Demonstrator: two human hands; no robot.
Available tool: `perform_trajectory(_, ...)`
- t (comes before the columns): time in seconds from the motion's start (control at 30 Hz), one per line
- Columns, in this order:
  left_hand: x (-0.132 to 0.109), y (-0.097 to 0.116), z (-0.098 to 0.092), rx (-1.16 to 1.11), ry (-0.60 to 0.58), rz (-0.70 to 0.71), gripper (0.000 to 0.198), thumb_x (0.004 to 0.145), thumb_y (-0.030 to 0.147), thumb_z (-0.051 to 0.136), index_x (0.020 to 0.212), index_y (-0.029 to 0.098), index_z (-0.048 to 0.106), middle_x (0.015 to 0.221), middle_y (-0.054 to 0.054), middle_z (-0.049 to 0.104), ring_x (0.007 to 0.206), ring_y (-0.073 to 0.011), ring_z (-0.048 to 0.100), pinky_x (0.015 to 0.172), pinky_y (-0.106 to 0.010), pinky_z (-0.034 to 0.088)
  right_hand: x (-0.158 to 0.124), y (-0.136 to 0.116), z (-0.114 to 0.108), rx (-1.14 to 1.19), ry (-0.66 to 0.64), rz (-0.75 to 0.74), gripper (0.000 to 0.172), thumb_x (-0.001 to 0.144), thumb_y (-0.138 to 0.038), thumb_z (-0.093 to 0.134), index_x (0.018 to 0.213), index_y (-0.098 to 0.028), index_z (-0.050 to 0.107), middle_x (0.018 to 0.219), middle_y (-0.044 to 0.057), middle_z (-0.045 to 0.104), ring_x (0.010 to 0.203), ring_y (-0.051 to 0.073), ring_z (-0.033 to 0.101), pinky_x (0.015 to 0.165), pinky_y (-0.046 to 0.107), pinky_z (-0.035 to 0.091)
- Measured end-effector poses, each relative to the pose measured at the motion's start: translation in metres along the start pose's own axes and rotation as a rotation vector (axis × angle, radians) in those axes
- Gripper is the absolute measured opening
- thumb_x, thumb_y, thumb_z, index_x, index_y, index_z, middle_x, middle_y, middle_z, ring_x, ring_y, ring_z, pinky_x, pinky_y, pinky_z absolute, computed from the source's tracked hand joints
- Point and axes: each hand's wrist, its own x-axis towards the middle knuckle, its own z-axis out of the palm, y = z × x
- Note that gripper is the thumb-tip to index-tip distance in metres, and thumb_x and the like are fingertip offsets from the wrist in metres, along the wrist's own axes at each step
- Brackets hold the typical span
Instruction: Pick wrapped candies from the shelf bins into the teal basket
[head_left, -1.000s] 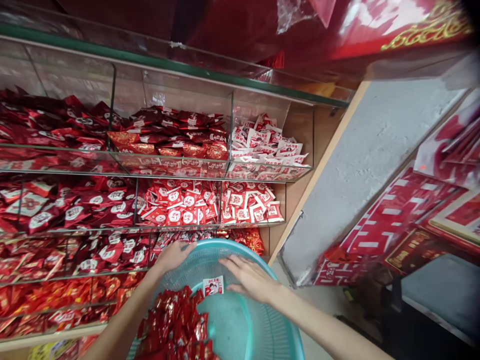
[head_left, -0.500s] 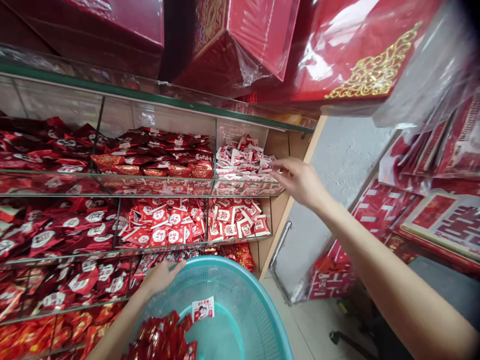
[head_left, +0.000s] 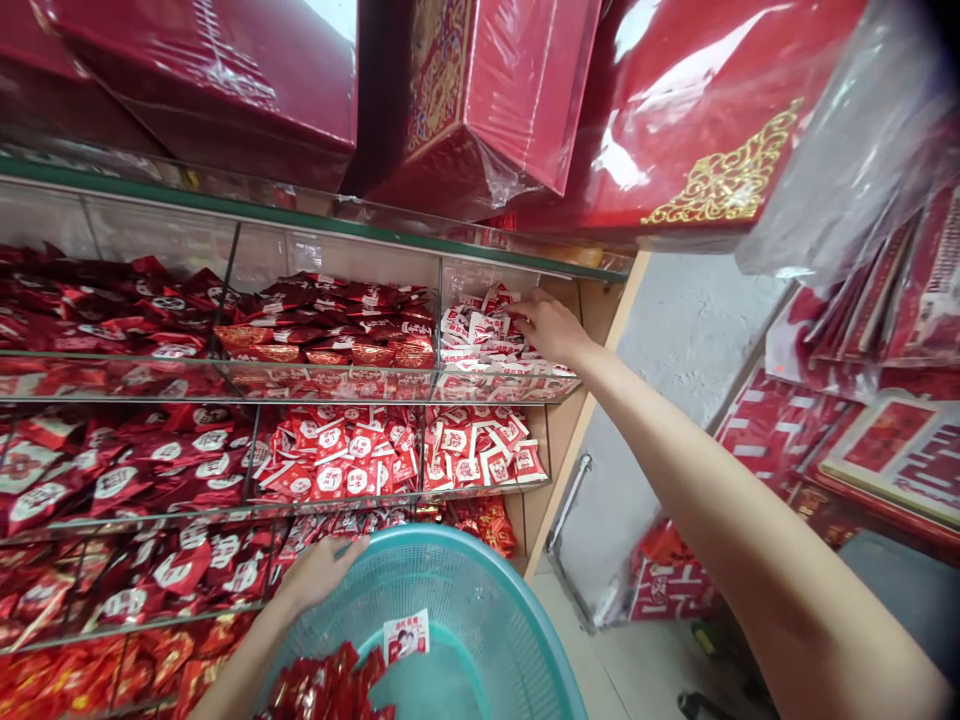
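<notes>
My left hand (head_left: 319,572) grips the far rim of a teal plastic basket (head_left: 480,590) held below the shelves. Inside it lie a heap of dark red candy packets (head_left: 330,685) and one white-and-red packet (head_left: 406,635). My right hand (head_left: 546,325) reaches into the top right glass bin, its fingers curled down onto the pile of white-and-red packets (head_left: 487,340). Whether a packet is pinched between them is hidden.
Glass-fronted shelves (head_left: 322,395) hold bins of red packets in three tiers. Big red gift boxes (head_left: 480,90) in plastic wrap stand on top. A grey wall (head_left: 690,330) lies to the right, with red cards and boxes (head_left: 892,440) beyond.
My right hand left the basket, rose to the top right bin and now rests in the white-and-red packets. My left hand stays on the basket rim.
</notes>
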Motion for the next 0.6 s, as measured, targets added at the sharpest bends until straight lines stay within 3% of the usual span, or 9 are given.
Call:
perform_trajectory(0.43, -0.0014, -0.0029, -0.0036, -0.02, 0.007, -0.005, 0.06, 0.074, 0.067, 0.036, 0.088, 0.02, 0.071, 0.088, -0.007, 0.071, 0.086, -0.0273, 0.064, 0.072, -0.03, 0.044, 0.0008, -0.0001, 0.005, 0.042, 0.033, 0.01, 0.024, 0.082, -0.015, 0.05, 0.097, -0.018, 0.069, 0.1, 0.009, 0.061, 0.093, 0.021, 0.058, 0.08, 0.029, 0.042)
perform_trajectory(0.6, -0.0066, 0.0004, -0.0083, -0.002, 0.013, -0.027, 0.061, 0.075, 0.067, 0.034, 0.079, 0.019, 0.071, 0.075, -0.006, 0.07, 0.077, -0.0258, 0.064, 0.067, -0.028, 0.042, 0.0013, 0.0058, 0.0074, 0.146, 0.122, 0.036, 0.018, 0.077, -0.015, 0.055, 0.086, -0.015, 0.07, 0.089, 0.008, 0.065, 0.084, 0.021, 0.06, 0.075, 0.03, 0.043)
